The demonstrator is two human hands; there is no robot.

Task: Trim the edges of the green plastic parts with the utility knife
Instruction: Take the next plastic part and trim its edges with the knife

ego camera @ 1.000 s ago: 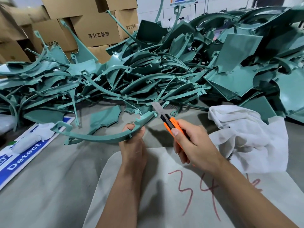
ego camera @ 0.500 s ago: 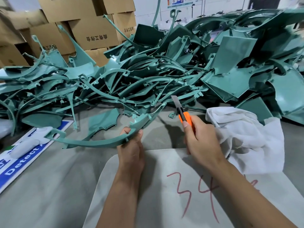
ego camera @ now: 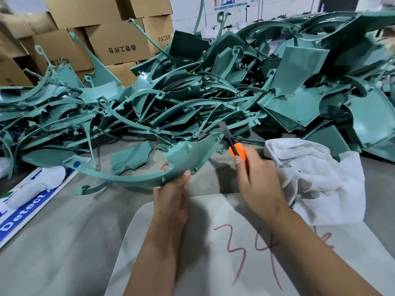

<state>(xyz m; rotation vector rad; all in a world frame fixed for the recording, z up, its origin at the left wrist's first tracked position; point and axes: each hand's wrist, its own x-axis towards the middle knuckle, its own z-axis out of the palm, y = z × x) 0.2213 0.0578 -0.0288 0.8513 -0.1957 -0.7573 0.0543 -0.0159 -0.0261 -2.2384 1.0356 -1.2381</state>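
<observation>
A curved green plastic part (ego camera: 149, 174), smooth-faced and crescent-shaped with small moulded tabs along its rim, is held above the grey table (ego camera: 53, 242) at centre. It is gripped at its near edge by the left hand (ego camera: 173, 195), whose thumb and fingers are curled round the rim; the part's narrow end is extended to the left and its broader end rises to the right. An orange utility knife (ego camera: 236, 149) with a black slider is held in the right hand (ego camera: 256, 180), the fingers being wrapped round the handle and the thumb laid along its side. The extended metal blade, slightly blurred, is pointed far-left and is set at the upper right edge of the part; contact cannot be confirmed. Behind, across the far side of the table, a tangled pile of green plastic parts (ego camera: 213, 92) is heaped, made up of thin arched strips and flat angular panels. A crumpled white cloth (ego camera: 316, 178) is seen at the right, just beside the right hand. A pale rounded sheet (ego camera: 192, 263) marked with red handwritten figures is spread near the viewer beneath both forearms. A blue and white printed sign (ego camera: 21, 214) lies at the near left, with a white glove-like object (ego camera: 36, 186) resting upon it. Brown corrugated cardboard boxes (ego camera: 119, 45) are stacked at the far left.
</observation>
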